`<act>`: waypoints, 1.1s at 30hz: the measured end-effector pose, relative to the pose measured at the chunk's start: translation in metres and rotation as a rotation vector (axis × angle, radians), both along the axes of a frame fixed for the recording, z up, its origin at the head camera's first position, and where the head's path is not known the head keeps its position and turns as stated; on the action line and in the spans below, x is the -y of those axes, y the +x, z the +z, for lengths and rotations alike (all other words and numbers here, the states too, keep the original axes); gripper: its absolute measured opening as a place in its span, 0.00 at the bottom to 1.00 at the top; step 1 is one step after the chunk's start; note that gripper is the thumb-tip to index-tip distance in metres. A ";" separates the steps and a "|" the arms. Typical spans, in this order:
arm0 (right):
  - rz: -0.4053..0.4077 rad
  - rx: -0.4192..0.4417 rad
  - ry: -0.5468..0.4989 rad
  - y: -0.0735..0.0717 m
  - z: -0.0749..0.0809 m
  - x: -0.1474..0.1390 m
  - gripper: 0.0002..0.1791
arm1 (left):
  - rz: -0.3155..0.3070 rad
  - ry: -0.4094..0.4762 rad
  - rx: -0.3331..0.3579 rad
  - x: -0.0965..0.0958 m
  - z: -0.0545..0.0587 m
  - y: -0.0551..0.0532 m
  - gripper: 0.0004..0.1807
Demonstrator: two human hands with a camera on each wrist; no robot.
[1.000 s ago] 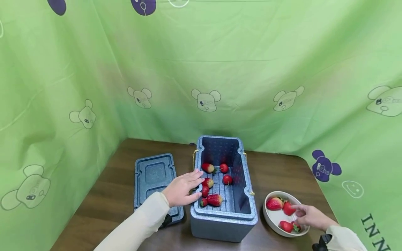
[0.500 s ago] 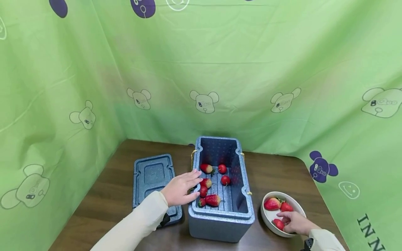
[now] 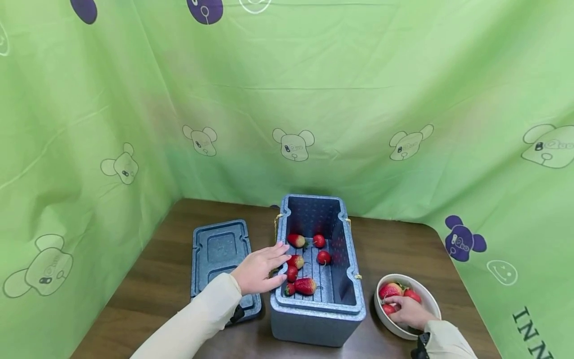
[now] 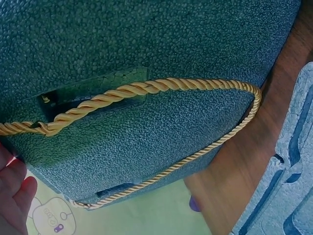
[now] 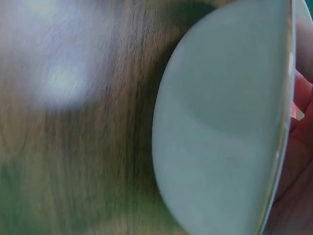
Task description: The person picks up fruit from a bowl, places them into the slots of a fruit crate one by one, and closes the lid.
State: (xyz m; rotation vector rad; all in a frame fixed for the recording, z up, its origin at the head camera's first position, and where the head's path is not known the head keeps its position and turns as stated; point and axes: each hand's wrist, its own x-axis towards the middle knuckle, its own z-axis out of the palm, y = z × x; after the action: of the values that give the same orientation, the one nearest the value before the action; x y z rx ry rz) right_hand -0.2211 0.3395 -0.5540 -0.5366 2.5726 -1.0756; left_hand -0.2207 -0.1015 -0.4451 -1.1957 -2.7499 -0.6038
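A blue foam box stands uncovered, with several red strawberries and small round red fruits on its slatted floor. My left hand rests on its left rim, fingers extended over the edge. In the left wrist view, its fingers show beside the box wall. To the right, my right hand is down inside a white bowl, fingers and thumb around a strawberry that they partly hide. Another strawberry and a red fruit lie beyond the fingers.
The box's lid lies flat on the wooden table to the left. Twisted gold rope hangs along the box's side as a handle. A green printed curtain encloses the back and sides.
My right hand has moved left and a little farther away inside the bowl, and the strawberry at its fingers has shifted the same way. The left hand has stayed on the rim.
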 end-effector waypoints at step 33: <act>-0.154 -0.083 0.120 -0.024 0.091 0.006 0.24 | -0.034 0.057 -0.060 0.001 -0.002 0.001 0.27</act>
State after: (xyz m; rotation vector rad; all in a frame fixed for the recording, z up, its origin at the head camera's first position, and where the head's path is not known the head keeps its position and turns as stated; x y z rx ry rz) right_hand -0.2448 0.3340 -0.4632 -0.3658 2.7683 -0.9561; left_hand -0.2197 -0.1021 -0.4469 -1.2299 -2.6495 -0.6338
